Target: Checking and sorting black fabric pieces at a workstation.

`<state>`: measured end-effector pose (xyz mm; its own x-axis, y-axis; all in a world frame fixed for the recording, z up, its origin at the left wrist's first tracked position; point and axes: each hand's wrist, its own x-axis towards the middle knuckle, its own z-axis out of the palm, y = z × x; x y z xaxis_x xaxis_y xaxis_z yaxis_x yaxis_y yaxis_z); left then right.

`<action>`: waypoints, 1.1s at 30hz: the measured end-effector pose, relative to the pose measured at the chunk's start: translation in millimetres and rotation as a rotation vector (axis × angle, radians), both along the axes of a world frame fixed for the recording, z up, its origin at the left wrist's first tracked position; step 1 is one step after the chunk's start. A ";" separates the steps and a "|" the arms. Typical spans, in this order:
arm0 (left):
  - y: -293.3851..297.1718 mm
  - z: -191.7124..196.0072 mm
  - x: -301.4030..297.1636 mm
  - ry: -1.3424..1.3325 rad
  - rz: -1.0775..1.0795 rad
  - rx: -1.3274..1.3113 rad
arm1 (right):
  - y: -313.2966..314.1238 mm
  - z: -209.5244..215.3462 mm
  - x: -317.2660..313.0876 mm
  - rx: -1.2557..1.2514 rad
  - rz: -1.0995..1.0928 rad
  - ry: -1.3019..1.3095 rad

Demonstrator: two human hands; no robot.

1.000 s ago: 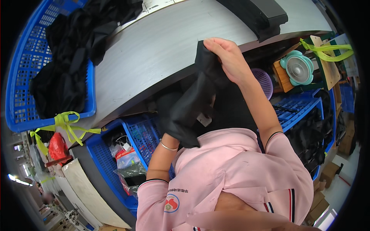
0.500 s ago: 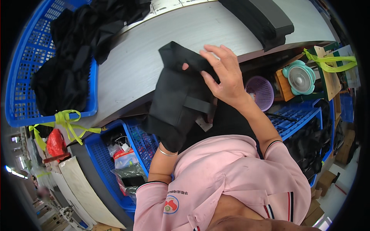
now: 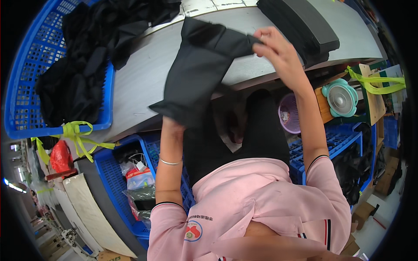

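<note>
The right hand pinches the black fabric piece's top corner while the left hand, mostly hidden, grips its lower edge, stretching it flat above the grey table.

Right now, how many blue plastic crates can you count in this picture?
3. One crate sits on the table at left, full of black cloth; one is below beside the person's left arm; one is at right. Others may be hidden.

garment: matt black cloth between my fingers
table: smooth grey
basket: glossy blue plastic lattice
bracelet: shiny metal
</note>
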<state>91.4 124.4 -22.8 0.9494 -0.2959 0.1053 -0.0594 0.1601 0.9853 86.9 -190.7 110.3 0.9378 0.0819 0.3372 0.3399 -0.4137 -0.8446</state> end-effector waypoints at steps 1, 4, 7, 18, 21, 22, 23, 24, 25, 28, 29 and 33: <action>-16.3 21.4 -6.4 0.543 -0.029 -0.590 | -7.3 -9.3 19.4 0.152 -0.026 0.081; -31.9 -3.6 -7.3 0.405 -0.113 -0.277 | -14.0 -55.4 80.4 0.283 -0.087 0.084; -53.0 37.6 -35.1 0.219 -0.099 -0.081 | -2.3 -76.3 92.9 0.415 -0.222 -0.036; -38.6 72.6 38.3 -0.134 0.284 0.002 | 51.4 -78.2 -7.6 0.453 -0.180 0.109; -35.4 71.0 62.2 0.133 -0.103 -0.057 | 69.2 -88.0 1.1 0.165 -0.194 0.192; -29.7 63.4 71.4 0.207 -0.205 0.046 | 69.3 -93.8 5.3 -0.011 -0.196 0.154; -29.8 62.1 77.0 0.283 -0.305 0.149 | 69.3 -96.2 8.4 -0.188 -0.196 0.117; -32.0 60.1 80.0 0.315 -0.373 0.090 | 70.4 -97.4 9.7 -0.190 -0.199 0.119; -32.1 59.5 83.3 0.316 -0.374 0.089 | 72.5 -97.4 10.8 -0.280 -0.170 0.036; -31.2 66.9 86.5 0.454 -0.658 0.187 | 75.3 -96.0 12.4 -0.415 -0.140 0.001; -31.4 65.9 85.9 0.452 -0.658 0.188 | 75.7 -94.9 13.5 -0.460 -0.140 0.044; -38.8 67.2 75.0 0.299 -0.753 0.187 | 75.1 -100.1 15.0 -0.499 -0.157 0.037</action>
